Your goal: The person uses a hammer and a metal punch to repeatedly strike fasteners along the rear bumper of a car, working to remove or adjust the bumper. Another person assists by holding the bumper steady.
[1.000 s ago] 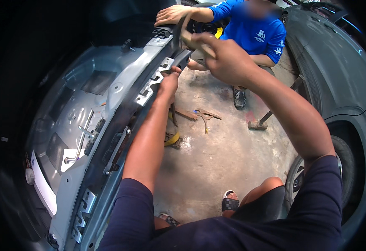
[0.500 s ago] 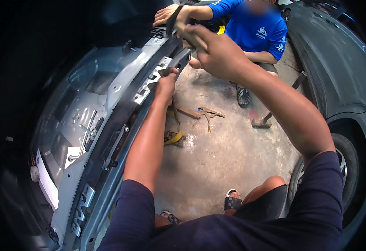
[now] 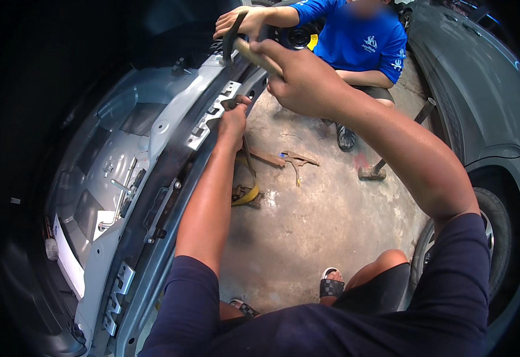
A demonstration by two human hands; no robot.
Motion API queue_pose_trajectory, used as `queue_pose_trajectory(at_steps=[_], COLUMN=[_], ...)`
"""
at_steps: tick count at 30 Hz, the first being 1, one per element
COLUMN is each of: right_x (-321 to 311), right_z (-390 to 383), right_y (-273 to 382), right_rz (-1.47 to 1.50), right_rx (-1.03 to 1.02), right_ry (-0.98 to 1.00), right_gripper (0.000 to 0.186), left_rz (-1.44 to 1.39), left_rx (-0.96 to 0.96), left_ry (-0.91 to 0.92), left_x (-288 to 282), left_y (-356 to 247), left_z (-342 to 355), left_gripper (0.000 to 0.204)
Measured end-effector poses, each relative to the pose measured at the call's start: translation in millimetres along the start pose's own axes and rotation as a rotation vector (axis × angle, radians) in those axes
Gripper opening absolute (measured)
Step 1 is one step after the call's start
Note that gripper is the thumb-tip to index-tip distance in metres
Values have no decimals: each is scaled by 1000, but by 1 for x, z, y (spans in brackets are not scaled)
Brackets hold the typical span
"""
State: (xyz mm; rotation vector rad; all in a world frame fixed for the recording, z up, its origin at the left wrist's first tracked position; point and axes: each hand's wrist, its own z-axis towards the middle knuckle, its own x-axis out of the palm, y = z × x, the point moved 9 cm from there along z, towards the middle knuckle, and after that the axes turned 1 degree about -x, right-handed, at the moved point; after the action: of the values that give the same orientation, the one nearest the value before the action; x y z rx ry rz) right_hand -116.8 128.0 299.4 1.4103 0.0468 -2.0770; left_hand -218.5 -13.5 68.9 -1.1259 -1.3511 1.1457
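My right hand (image 3: 300,82) is closed round the wooden handle of a hammer (image 3: 260,58). Its dark, narrow head is up at the far end of a car's rear body panel (image 3: 174,157), over the panel's edge. Lower down, my left hand (image 3: 234,124) rests against that edge, fingers curled round a short dark tool, whose exact kind I cannot make out. The tool's tip is beside a silver notched bracket (image 3: 205,126) on the panel. A second silver bracket (image 3: 117,297) is on the nearer end of the panel.
Across from me a person in a blue shirt (image 3: 355,44) sits with one hand on the panel's far end. A sledgehammer (image 3: 372,173) stands head-down on the concrete floor (image 3: 307,238). Wood pieces (image 3: 298,159) and a yellow strap (image 3: 247,196) lie nearby. A grey car (image 3: 492,113) is at right.
My right hand and the hammer have come left and slightly down, bringing the hammer head closer to the panel. My left hand has barely shifted.
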Motion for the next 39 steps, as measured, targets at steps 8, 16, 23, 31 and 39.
queue_pose_trajectory(at_steps=[8, 16, 23, 31, 39], right_x=[18, 43, 235, 273, 263], right_z=[-13, -64, -145, -131, -110], right_y=[-14, -88, -98, 42, 13], right_rz=[79, 925, 2505, 2868, 3048], right_rx=[28, 298, 719, 1210, 631], right_ry=[64, -262, -540, -493, -188], right_gripper=[60, 48, 18, 13, 11], left_rz=[120, 294, 411, 1482, 1596], left_rx=[30, -305, -397, -771, -1184], left_ry=[-26, 442, 512, 253, 69], left_x=[-14, 33, 21, -67, -116], left_y=[-1, 2, -102, -183, -172], left_z=[-3, -171, -279, -340, -407], left_gripper=[11, 28, 26, 49, 64])
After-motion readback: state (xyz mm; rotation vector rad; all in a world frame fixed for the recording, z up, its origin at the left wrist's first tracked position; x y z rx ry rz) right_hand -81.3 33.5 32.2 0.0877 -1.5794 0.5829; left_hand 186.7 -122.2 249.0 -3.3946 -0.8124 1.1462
